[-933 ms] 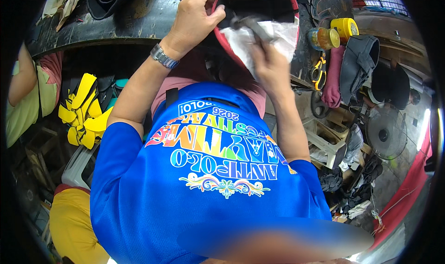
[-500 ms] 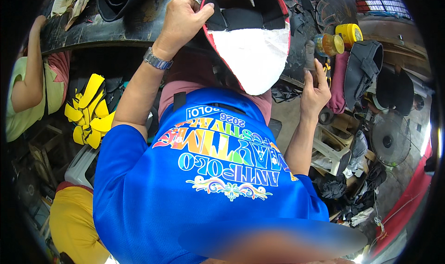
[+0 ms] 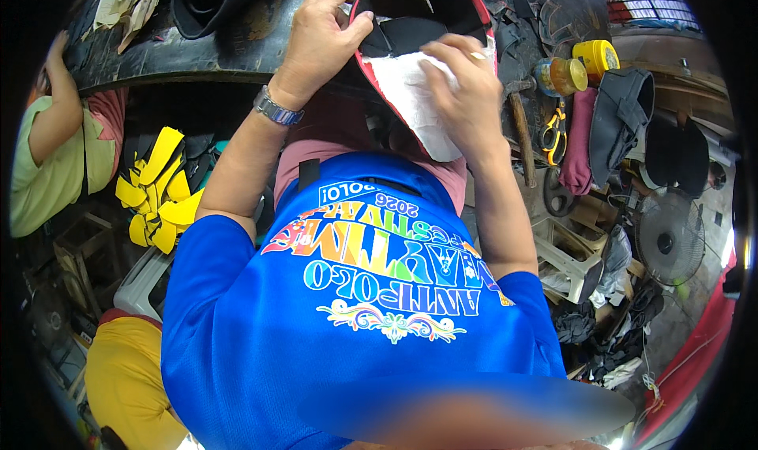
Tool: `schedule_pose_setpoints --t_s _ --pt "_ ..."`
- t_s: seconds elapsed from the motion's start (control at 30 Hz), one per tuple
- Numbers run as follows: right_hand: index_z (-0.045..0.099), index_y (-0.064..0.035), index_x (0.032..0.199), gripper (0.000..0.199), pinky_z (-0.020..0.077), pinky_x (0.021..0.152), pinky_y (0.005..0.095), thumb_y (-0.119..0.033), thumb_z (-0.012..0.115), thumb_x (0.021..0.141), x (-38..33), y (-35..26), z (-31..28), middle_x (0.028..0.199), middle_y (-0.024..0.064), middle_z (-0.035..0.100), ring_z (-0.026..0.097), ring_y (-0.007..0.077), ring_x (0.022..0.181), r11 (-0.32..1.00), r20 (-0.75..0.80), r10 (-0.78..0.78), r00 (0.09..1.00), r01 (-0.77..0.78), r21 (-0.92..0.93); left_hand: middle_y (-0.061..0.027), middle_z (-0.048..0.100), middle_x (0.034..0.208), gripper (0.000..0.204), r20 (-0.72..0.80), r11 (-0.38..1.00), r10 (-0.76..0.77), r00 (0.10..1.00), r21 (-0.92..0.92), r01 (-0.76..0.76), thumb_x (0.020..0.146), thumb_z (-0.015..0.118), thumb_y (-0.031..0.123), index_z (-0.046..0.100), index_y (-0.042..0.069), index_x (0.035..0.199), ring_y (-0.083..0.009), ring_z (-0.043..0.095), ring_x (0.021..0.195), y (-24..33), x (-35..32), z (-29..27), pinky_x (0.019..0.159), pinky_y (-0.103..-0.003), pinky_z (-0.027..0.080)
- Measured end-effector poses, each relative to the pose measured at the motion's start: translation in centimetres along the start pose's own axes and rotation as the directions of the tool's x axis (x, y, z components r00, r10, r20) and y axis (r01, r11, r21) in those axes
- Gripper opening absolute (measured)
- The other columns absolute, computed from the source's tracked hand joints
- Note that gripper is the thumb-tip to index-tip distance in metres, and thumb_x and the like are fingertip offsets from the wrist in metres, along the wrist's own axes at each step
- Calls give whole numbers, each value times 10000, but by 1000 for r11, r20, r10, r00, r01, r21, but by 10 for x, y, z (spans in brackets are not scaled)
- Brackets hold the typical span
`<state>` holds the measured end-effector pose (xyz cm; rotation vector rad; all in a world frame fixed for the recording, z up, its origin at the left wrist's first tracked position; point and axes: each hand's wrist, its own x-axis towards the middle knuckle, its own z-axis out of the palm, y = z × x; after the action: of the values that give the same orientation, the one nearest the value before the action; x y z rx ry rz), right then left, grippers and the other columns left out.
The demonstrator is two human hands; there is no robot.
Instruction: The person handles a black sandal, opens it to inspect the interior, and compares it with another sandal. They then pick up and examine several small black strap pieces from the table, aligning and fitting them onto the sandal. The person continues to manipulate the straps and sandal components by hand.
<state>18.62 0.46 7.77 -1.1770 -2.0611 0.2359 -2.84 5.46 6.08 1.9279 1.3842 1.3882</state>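
Observation:
A curved black piece (image 3: 403, 35) with red edging and a white panel (image 3: 395, 83) across its near half stands at the table's front edge, over my lap. My left hand (image 3: 325, 35) is closed on its left rim, with the thumb pressed on the red edge. Over the white panel is my right hand (image 3: 466, 95), its fingers bent down towards the surface and smeared by motion. Whether they hold anything cannot be made out. Right of that hand lies a hammer (image 3: 521, 126) with a wooden handle.
Yellow-handled scissors (image 3: 554, 134), a glass jar (image 3: 557, 77) and a yellow tub (image 3: 594, 58) stand or lie at the right. Beyond them are a black padded piece (image 3: 620, 126) and a fan (image 3: 669, 233). Yellow scraps (image 3: 162, 189) hang at the left, near a co-worker's arm (image 3: 59, 114).
My right hand has moved left from beside the hammer onto the white panel, uncovering the hammer and the scissors. My left hand keeps its hold on the rim, shifted slightly right.

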Motion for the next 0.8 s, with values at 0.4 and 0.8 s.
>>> schedule_pose_setpoints --t_s 0.4,0.8 --pt "666 4 830 110 555 796 432 -85 639 771 38 7 52 902 166 644 650 349 880 921 214 16 977 68 -383 -195 539 1207 604 -26 989 139 990 59 -138 732 697 28 587 31 1326 -358 537 1126 7 1 -5 1016 -407 440" --pt "669 -18 871 160 443 629 253 -167 658 928 34 29 27 737 -10 603 541 76 671 488 289 463 838 -513 706 -225 419 1453 593 363 775 447 817 298 -557 766 748 41 592 103 1334 -385 484 1290 -4 20 -14 1101 -446 399"
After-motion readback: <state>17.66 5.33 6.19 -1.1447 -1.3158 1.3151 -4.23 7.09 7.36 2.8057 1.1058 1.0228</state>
